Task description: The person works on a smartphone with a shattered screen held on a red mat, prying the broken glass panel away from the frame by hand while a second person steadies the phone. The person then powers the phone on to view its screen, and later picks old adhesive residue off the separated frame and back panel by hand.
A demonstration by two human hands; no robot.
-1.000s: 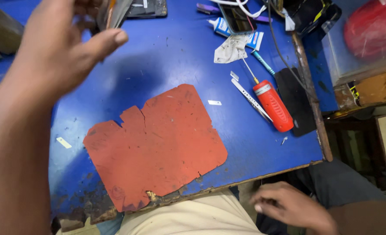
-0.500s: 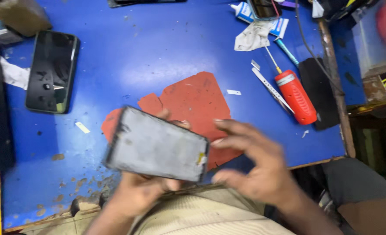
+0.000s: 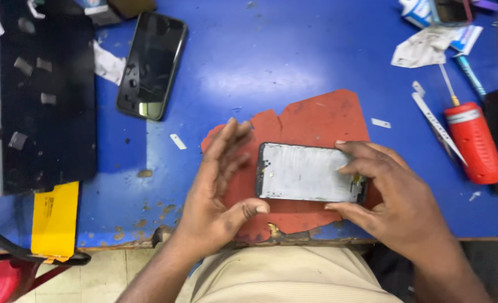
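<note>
I see my left hand resting flat on the red mat, fingers spread wide and pointing away from me, the thumb tip near the lower left corner of the phone frame. It holds nothing. My right hand grips the right end of the frame, fingers over the top edge and thumb under the bottom edge. The frame lies grey side up on the mat, on the blue table. Its right end is covered by my fingers, so I cannot make out the small parts there.
</note>
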